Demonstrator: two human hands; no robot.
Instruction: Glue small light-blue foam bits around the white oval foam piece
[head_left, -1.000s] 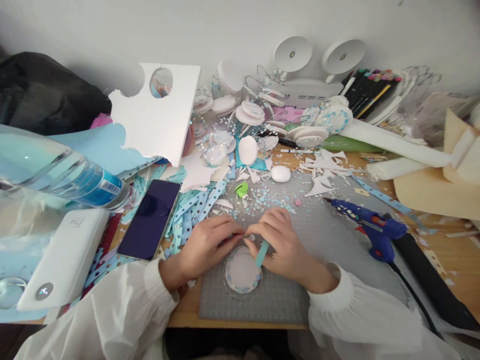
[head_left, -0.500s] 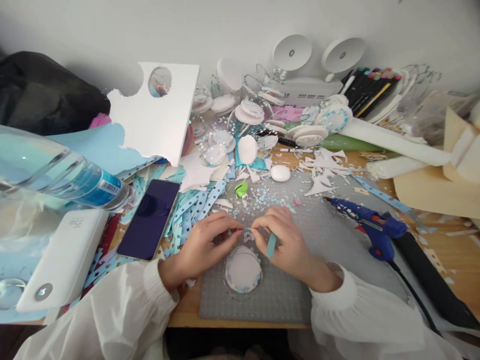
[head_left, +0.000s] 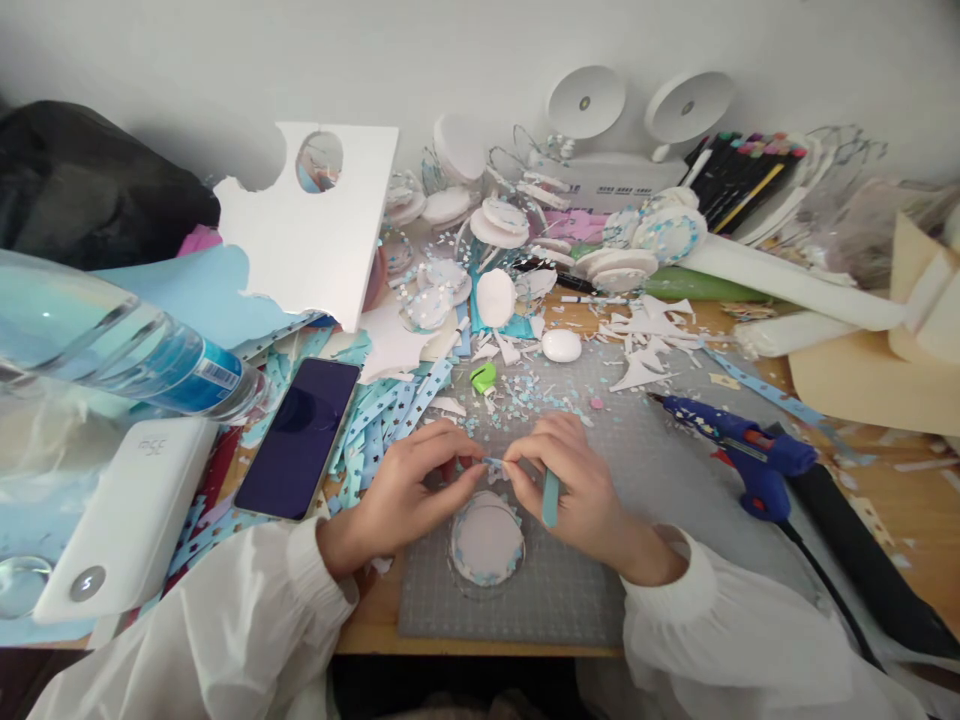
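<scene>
1. The left hand [head_left: 431, 475] has its thumb and forefinger closed on one end of a small blue piece [head_left: 493, 462], above the cutting mat [head_left: 540, 605].
2. The right hand [head_left: 568, 488] pinches the other end, and a teal strip [head_left: 551, 498] is also gripped in it, pointing down past the curled fingers.
3. Just below the fingertips, a white disc [head_left: 487, 540] lies on the mat, pale blue bits along its rim.
4. Beyond the hands are a green object [head_left: 484, 378] and a glossy white oval [head_left: 561, 346].
5. A blue glue gun [head_left: 750, 440] lies to the right; a phone [head_left: 300, 438] lies to the left.
</scene>
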